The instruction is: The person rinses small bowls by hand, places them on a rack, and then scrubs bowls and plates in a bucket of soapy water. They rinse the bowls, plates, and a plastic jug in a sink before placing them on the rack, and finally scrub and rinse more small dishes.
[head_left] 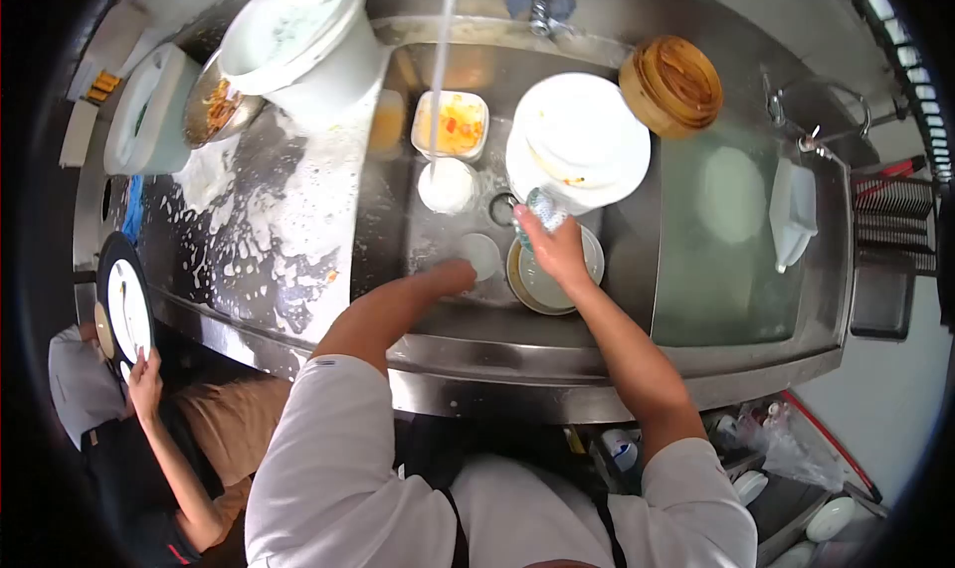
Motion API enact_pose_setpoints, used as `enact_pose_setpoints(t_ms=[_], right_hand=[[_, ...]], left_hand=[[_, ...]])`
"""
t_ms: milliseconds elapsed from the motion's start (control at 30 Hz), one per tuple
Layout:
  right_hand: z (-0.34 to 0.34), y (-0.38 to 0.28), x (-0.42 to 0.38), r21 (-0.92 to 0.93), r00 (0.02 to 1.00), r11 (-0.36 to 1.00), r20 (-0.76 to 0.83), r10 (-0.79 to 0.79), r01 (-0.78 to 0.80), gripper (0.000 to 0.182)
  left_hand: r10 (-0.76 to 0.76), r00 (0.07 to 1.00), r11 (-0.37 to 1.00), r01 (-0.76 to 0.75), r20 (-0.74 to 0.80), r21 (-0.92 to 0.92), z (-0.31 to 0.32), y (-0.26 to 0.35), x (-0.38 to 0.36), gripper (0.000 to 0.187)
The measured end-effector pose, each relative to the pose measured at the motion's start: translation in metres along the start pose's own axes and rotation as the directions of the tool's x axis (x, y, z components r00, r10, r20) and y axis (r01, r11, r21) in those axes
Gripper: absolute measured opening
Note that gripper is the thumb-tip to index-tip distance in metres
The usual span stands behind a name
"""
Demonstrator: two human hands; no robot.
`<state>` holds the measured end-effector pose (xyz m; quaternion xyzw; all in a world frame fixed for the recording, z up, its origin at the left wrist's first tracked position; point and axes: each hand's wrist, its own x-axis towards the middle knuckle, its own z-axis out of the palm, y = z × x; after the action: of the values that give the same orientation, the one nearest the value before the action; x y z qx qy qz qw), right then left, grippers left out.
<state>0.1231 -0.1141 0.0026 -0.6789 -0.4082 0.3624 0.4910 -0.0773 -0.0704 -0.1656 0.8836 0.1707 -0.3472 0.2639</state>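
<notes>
In the sink basin (pixel 428 309), my right hand (pixel 557 245) is closed around a clear, patterned glass (pixel 547 210) above some stacked round dishes (pixel 587 260). My left hand (pixel 456 278) is low in the basin at the edge of a small pale round dish (pixel 481 256); its fingers are mostly hidden, and whether it grips the dish is unclear. Water from above runs down onto a white bowl (pixel 448 186). Behind that bowl sits a square container (pixel 451 125) with orange food remains. White plates (pixel 578 140) are stacked behind my right hand.
A bamboo steamer (pixel 671 86) stands at the back, beside a water-filled basin (pixel 711 250) on the right. White buckets (pixel 298 46) and a metal bowl of scraps (pixel 221 100) stand on the left. At lower left, another person (pixel 159 449) holds a plate.
</notes>
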Motion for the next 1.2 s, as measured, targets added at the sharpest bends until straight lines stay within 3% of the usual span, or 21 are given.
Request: enact_pose_setpoints(t_ms=[33, 100, 167, 233, 333, 400, 433, 467, 500, 533, 567, 667, 767, 900, 933, 967, 1033, 1067, 1100, 1167, 1200], right_hand=[[-0.006, -0.001, -0.005, 0.014, 1.0, 1.0, 0.019, -0.001, 0.001, 0.048], [-0.021, 0.002, -0.004, -0.011, 0.994, 0.998, 0.085, 0.068, -0.067, 0.049], [-0.028, 0.006, -0.001, 0.044, 0.994, 0.995, 0.065, 0.091, -0.094, 0.048], [-0.035, -0.002, 0.004, 0.121, 0.996, 0.991, 0.071, 0.055, -0.063, 0.046], [-0.039, -0.016, 0.011, 0.212, 0.999, 0.977, 0.046, 0.004, -0.014, 0.045], [-0.046, -0.017, 0.01, 0.16, 0.995, 0.986, 0.101, 0.024, -0.04, 0.045], [-0.049, -0.014, 0.009, 0.183, 0.988, 0.974, 0.102, 0.118, -0.136, 0.046], [-0.051, -0.009, 0.009, 0.208, 0.972, 0.952, 0.11, 0.207, -0.226, 0.048], [-0.049, -0.002, 0.011, 0.234, 0.949, 0.921, 0.128, 0.288, -0.311, 0.049], [-0.037, 0.039, 0.013, 0.31, 0.964, 0.915, 0.028, 0.263, -0.258, 0.052], [-0.044, -0.002, 0.009, 0.396, 0.96, 0.875, 0.096, 0.262, -0.278, 0.052], [-0.038, 0.012, 0.012, 0.405, 0.967, 0.878, 0.124, 0.225, -0.256, 0.045], [-0.028, 0.02, 0.011, 0.384, 0.985, 0.909, 0.006, 0.175, -0.164, 0.043], [-0.015, 0.001, 0.008, 0.288, 0.981, 0.942, -0.037, 0.189, -0.17, 0.048], [-0.002, 0.024, 0.01, 0.216, 0.992, 0.97, -0.034, 0.124, -0.114, 0.055], [0.015, 0.023, 0.011, 0.122, 0.998, 0.991, -0.021, -0.06, 0.062, 0.056], [0.048, 0.019, 0.011, -0.052, 0.907, 0.906, 0.006, -0.421, 0.42, 0.06], [0.065, 0.011, 0.012, -0.076, 0.875, 0.872, 0.051, -0.481, 0.484, 0.061], [0.069, -0.012, 0.018, -0.233, 0.825, 0.801, 0.01, -0.564, 0.551, 0.054], [0.069, -0.023, 0.039, 0.026, 0.981, 0.989, 0.125, -0.15, 0.148, 0.044], [0.063, -0.019, 0.052, 0.251, 0.928, 0.943, 0.353, 0.12, -0.217, 0.044]], left_hand=[[-0.03, 0.999, 0.998, 0.029, -0.024, -0.05, -0.012, 0.012, -0.013, 0.034], [-0.171, 0.943, 0.962, 0.097, -0.285, -0.255, -0.028, 0.029, -0.035, 0.035], [-0.275, 0.696, 0.958, 0.136, -0.664, -0.254, -0.033, 0.017, -0.032, 0.041], [-0.404, 0.343, 0.88, 0.398, -0.848, -0.259, -0.05, 0.004, -0.029, 0.035], [-0.452, 0.515, 0.836, 0.53, -0.728, -0.144, -0.046, -0.044, -0.006, 0.029], [-0.387, 0.507, 0.904, 0.375, -0.771, -0.207, -0.045, -0.052, -0.005, 0.023], [-0.362, 0.496, 0.925, 0.298, -0.79, -0.237, -0.047, -0.051, -0.01, 0.02], [-0.432, 0.519, 0.892, 0.126, -0.738, -0.433, -0.051, -0.05, -0.013, 0.018], [-0.461, 0.53, 0.875, 0.137, -0.712, -0.464, -0.055, -0.049, -0.016, 0.019], [-0.492, 0.538, 0.856, 0.153, -0.685, -0.494, -0.061, -0.048, -0.021, 0.02], [-0.523, 0.542, 0.835, 0.17, -0.658, -0.523, -0.066, -0.048, -0.024, 0.021], [-0.598, 0.382, 0.791, 0.142, -0.704, -0.595, -0.076, -0.039, -0.02, 0.024], [-0.697, 0.368, 0.694, 0.13, -0.616, -0.708, -0.086, -0.028, -0.022, 0.025], [-0.844, 0.198, 0.498, -0.058, -0.499, -0.865, -0.109, -0.007, -0.036, 0.03], [-0.854, 0.153, 0.492, -0.073, -0.497, -0.868, -0.11, -0.002, -0.039, 0.034], [-0.841, 0.148, 0.517, -0.066, -0.52, -0.854, -0.114, 0.007, -0.044, 0.033], [-0.811, 0.14, 0.568, -0.052, -0.569, -0.822, -0.122, 0.028, -0.052, 0.032], [-0.512, -0.112, 0.854, -0.178, -0.852, -0.49, -0.084, 0.008, -0.028, 0.029], [-0.667, 0.06, 0.717, -0.219, -0.742, -0.662, -0.096, 0.027, -0.047, 0.026], [-0.832, 0.181, 0.423, -0.405, -0.525, -0.811, -0.108, 0.031, -0.064, 0.024], [-0.877, 0.321, 0.114, -0.582, -0.356, -0.805, -0.114, 0.031, -0.073, 0.029]])
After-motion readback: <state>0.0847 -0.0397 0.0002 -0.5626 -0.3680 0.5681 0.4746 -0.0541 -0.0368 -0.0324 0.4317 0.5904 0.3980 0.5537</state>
